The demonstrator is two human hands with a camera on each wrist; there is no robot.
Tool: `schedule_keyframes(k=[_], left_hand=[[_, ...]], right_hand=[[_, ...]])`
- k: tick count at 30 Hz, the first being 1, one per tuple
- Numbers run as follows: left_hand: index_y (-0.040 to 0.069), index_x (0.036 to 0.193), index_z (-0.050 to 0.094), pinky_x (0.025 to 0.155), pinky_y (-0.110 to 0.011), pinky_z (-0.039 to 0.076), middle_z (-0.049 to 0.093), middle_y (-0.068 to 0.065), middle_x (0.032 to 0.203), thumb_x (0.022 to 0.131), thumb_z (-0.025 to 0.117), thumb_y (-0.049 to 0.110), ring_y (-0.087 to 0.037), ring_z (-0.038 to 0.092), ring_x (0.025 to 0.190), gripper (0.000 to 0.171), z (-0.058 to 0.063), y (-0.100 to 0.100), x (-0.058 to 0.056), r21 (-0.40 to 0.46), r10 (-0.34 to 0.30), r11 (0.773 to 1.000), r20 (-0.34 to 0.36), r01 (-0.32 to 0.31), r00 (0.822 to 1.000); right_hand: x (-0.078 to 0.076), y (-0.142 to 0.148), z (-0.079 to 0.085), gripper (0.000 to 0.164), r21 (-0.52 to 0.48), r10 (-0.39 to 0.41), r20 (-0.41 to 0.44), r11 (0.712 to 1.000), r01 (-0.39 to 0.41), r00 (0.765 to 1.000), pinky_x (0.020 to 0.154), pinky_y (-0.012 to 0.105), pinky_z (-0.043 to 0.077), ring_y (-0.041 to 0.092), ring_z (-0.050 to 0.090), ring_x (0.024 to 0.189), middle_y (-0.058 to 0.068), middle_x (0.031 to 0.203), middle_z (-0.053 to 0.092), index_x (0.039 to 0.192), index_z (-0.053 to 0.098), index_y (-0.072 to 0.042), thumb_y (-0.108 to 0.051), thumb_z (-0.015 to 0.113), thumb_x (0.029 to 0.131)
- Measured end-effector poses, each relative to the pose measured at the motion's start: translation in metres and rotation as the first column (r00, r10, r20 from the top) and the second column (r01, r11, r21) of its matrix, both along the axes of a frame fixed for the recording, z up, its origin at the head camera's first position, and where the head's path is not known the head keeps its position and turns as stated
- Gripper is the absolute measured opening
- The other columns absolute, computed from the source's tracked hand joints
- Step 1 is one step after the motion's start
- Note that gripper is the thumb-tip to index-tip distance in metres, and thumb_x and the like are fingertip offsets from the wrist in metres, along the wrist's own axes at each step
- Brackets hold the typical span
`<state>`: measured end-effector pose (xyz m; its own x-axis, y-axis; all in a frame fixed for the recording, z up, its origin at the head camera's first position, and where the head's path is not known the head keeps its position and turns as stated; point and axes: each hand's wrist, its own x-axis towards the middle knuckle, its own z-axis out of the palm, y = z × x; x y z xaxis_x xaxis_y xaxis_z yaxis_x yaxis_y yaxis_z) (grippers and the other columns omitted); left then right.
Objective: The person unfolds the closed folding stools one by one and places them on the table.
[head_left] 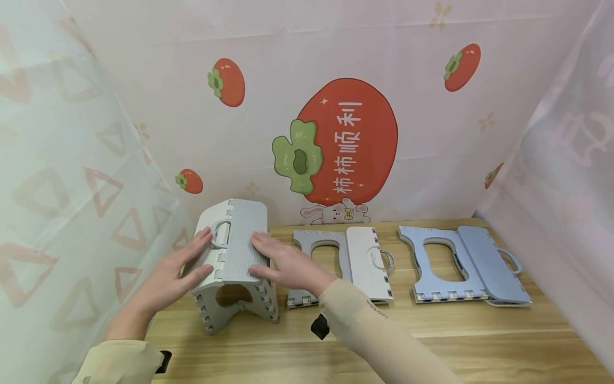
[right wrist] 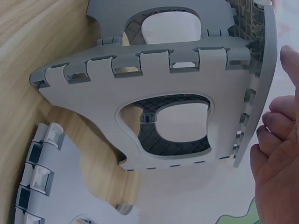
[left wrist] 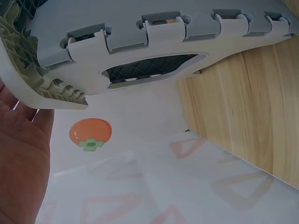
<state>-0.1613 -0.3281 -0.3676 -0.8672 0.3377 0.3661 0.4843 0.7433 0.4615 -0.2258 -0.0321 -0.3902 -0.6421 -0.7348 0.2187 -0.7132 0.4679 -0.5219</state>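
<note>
In the lower left of the frame, the left grip rested on the white half of the stool's top, fingers extended and clasping nothing. The stool stood unfolded on the wooden worktop. The right grip, fingers also spread rather than closed round anything, rested on the top's grey half. Right of centre, a folded grey-and-white stool lay flat; at lower right lay a folded blue stool.
</note>
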Motion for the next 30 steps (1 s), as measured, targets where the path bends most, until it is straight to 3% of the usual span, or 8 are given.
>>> schedule_keyframes(k=[13, 30], left_hand=[[0.017, 0.159, 0.039, 0.104, 0.003, 0.019, 0.037, -0.006, 0.163, 0.098, 0.069, 0.024, 0.008, 0.026, 0.142, 0.068, -0.0038, 0.0011, 0.0017, -0.034, 0.023, 0.999, 0.02, -0.023, 1.0], [0.016, 0.159, 0.04, 0.103, 0.005, 0.015, 0.039, -0.007, 0.162, 0.099, 0.067, 0.029, -0.041, 0.043, 0.143, 0.067, -0.0057, 0.0013, 0.0035, -0.087, 0.046, 0.995, 0.055, -0.041, 0.997]], right_hand=[[-0.0004, -0.0092, -0.0019, 0.071, 0.093, 0.03, -0.069, 0.995, -0.024, 0.997, 0.126, 0.035, 0.024, 0.016, 0.017, 0.156, 0.0, 0.17, 0.021, 0.163, 0.027, -0.015, -0.054, 0.045, 0.106], [0.0013, -0.0081, -0.005, 0.067, 0.104, 0.045, -0.088, 0.994, -0.036, 0.995, 0.127, 0.036, 0.02, 0.017, 0.013, 0.157, 0.0, 0.17, 0.02, 0.162, 0.028, -0.016, -0.052, 0.042, 0.108]])
